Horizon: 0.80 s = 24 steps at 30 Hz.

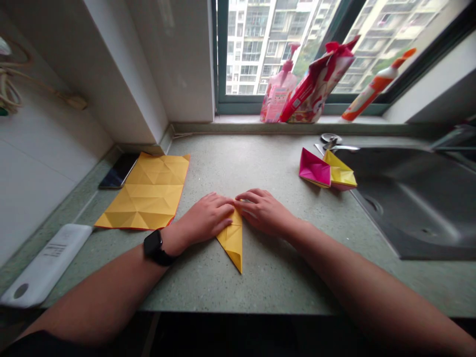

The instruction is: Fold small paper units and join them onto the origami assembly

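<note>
A folded yellow paper [233, 243], narrowed to a point toward me, lies on the grey-green counter [260, 163]. My left hand [208, 218], with a black watch at the wrist, presses flat on the paper's upper left part. My right hand [262, 210] presses flat on its upper right part. The fingertips of both hands meet over the paper's top edge. Fingers lie stretched out, gripping nothing.
A creased yellow sheet [148, 191] lies at the left, with a dark phone [119, 171] beside it and a white remote-like device [44, 265] nearer me. Folded pink [314, 168] and yellow [342, 173] paper boxes sit by the sink [416, 198]. Bottles and a pouch stand on the windowsill.
</note>
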### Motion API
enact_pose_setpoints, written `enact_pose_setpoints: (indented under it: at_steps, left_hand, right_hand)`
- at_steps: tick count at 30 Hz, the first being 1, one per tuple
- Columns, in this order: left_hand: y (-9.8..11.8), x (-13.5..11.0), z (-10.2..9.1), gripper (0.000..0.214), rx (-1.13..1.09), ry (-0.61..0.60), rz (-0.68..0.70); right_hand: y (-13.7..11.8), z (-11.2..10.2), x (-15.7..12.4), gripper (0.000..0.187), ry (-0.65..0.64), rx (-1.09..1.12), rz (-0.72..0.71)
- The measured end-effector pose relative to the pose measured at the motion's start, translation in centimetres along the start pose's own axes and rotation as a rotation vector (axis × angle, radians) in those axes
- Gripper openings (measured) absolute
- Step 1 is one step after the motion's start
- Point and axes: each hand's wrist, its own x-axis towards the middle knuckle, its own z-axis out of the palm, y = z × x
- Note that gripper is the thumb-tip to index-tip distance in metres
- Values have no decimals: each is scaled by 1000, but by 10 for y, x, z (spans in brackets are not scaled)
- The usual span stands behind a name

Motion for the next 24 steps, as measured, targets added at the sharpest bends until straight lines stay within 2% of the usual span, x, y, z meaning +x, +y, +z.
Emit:
enact_pose_setpoints:
  at_steps: [4, 11, 14, 19, 24]
  left_hand:
    - [0, 0, -1, 18, 3, -54, -36]
    - [1, 1, -5, 20, -34, -97, -62]
    - [1, -1, -6, 23, -39, -88, -68]
    - [4, -5, -6, 28, 33, -38, -59]
    - [4, -7, -2, 41, 189, 5, -209]
  right_hand:
    - [0, -2, -1, 33, 1, 4, 19]
    - [7, -8, 0, 24, -1, 35, 147]
    - [12, -9, -2, 27, 24, 45, 160]
    - [16, -15, -7, 29, 161, 56, 212]
    - [8, -16, -7, 24, 129, 102, 121]
